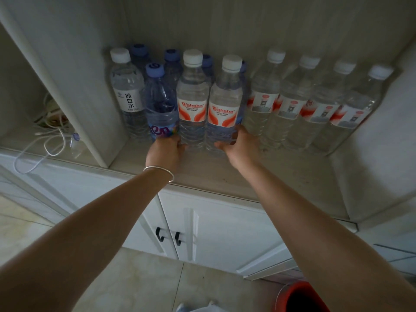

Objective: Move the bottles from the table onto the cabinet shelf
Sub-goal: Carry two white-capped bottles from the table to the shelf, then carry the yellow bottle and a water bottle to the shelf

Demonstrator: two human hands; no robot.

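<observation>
Two clear white-capped Wahaha bottles stand upright side by side on the cabinet shelf. My left hand grips the base of the left Wahaha bottle. My right hand grips the base of the right Wahaha bottle. A blue bottle with a purple cap touches the left one. Behind stand more blue-capped bottles. At the far left is a clear bottle with a Chinese label. A row of several white-capped bottles fills the shelf's right side.
A vertical divider panel bounds the shelf on the left; beyond it lie white cables. The cabinet's side wall closes the right. Below are white doors with black handles. A red bucket stands on the tiled floor.
</observation>
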